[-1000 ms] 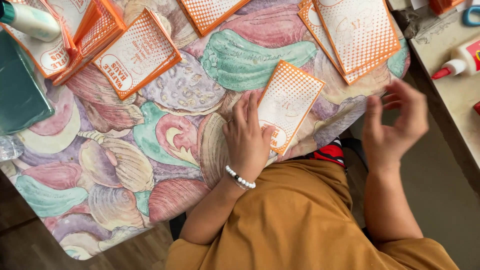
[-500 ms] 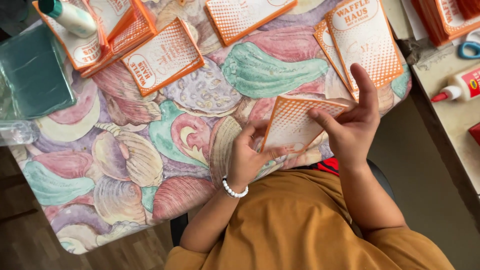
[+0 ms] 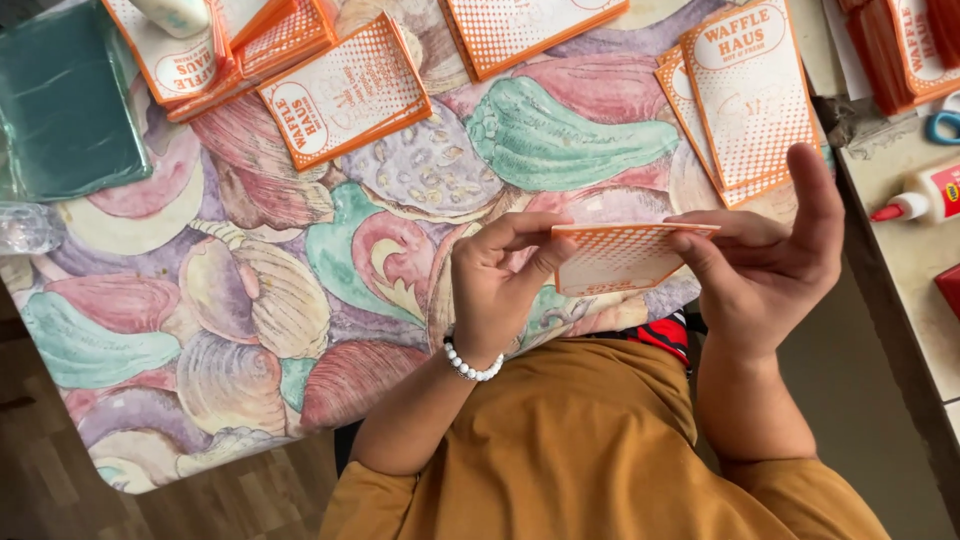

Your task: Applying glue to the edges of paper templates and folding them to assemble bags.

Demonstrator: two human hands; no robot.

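Head view, frame centre: left hand [image 3: 497, 290] and right hand [image 3: 765, 265] each pinch an end of the orange card [image 3: 622, 258], long axis running hand to hand.

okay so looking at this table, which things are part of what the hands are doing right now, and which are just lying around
In hand:
left hand and right hand holding an orange dotted card between them.

Lying about:
more orange cards, teal block, glue bottle, blue scissors handle, shell-patterned tablecloth.

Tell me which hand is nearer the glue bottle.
Right. The right hand holds the orange card just short of the glue bottle; the left hand grips the card's far end.
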